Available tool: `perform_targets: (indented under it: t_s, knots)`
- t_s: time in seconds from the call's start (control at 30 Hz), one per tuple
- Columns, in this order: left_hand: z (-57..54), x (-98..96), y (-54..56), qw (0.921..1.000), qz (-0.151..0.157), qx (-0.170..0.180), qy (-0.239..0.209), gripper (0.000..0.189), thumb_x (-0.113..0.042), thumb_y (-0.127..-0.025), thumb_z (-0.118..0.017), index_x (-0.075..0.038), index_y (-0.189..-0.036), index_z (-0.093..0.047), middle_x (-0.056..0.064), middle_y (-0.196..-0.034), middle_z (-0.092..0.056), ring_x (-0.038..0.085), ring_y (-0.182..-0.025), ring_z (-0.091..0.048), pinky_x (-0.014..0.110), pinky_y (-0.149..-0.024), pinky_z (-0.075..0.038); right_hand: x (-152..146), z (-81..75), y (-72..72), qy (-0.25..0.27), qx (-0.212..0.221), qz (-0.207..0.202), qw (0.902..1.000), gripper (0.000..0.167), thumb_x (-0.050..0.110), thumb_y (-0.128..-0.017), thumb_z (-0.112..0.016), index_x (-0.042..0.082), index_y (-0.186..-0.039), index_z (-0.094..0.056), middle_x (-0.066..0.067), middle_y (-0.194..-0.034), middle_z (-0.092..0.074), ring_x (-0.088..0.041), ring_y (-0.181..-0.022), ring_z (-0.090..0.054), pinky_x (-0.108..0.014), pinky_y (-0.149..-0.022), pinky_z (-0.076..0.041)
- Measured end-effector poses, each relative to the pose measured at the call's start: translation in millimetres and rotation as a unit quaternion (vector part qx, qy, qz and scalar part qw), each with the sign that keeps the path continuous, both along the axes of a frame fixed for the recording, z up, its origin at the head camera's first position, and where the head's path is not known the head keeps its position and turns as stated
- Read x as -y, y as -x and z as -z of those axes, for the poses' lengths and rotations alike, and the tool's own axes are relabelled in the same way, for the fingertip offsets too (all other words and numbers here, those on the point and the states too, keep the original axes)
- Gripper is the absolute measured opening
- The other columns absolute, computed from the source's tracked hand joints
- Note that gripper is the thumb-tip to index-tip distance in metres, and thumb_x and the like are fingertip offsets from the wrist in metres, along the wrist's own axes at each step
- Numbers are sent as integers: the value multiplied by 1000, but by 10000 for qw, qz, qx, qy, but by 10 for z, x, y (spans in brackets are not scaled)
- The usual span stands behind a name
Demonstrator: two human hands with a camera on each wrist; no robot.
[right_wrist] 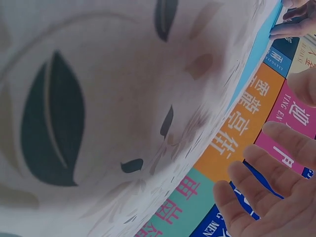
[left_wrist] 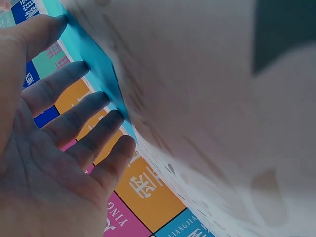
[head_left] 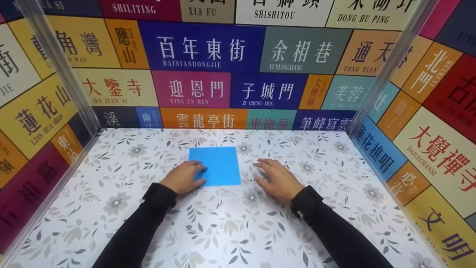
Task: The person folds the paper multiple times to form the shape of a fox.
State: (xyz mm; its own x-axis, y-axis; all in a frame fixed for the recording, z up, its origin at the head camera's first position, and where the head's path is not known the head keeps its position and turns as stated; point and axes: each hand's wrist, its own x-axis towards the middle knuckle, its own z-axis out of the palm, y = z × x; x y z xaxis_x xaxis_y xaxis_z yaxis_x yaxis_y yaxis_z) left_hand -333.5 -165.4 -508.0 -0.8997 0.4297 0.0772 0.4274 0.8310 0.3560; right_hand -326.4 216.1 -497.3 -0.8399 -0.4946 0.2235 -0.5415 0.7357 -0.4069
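A flat blue square sheet of paper lies on the flowered tabletop. My left hand rests at its left edge, with fingertips touching the sheet. In the left wrist view the fingers of the left hand are spread and fairly straight, their tips on the blue paper. To the right of the sheet, apart from it, is my right hand, fingers relaxed and holding nothing. The right wrist view shows the right hand with loosely bent fingers, and the blue paper beyond it.
The white tabletop has a printed leaf and flower pattern. Colourful panels with Chinese place names form a back wall and two side walls. Clear corner strips stand where the walls meet.
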Motion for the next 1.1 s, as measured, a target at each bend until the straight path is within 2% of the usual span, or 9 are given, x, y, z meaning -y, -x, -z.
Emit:
perform_targets:
  t_s: [0.47, 0.73, 0.97, 1.1]
  knots:
    - [11, -70, -71, 9997, 149, 110, -161, 51, -28, -110, -81, -3, -155, -72, 27, -168, -64, 49, -159, -59, 64, -134, -48, 20, 18, 11, -129, -70, -53, 9999, 55, 30, -113, -75, 6, -162, -66, -23, -169, -63, -47, -158, -61, -64, -134, -48]
    - [16, -129, -109, 9993, 313, 87, -178, 51, -28, -109, -83, -4, -152, -74, 26, -167, -64, 48, -159, -60, 63, -134, -49, 35, 32, 7, -179, 19, -63, 9998, 56, 29, -113, -75, 5, -162, -65, -23, -171, -62, -47, -160, -58, -65, -136, -46]
    - [-21, -175, -173, 9990, 345, 271, -109, 50, -30, -109, -83, -8, -154, -75, 23, -170, -63, 46, -162, -57, 62, -136, -47, 63, 43, 3, -205, 9, -117, 9997, 55, 26, -112, -76, 3, -161, -66, -25, -172, -60, -47, -161, -57, -66, -136, -45]
    - [-44, -199, -215, 9986, 436, 275, -112, 50, -28, -108, -84, -7, -152, -75, 23, -169, -64, 47, -161, -58, 62, -135, -48, 82, 43, 6, -283, -59, -243, 9993, 56, 25, -110, -78, 3, -160, -67, -26, -171, -61, -48, -161, -57, -65, -137, -45]
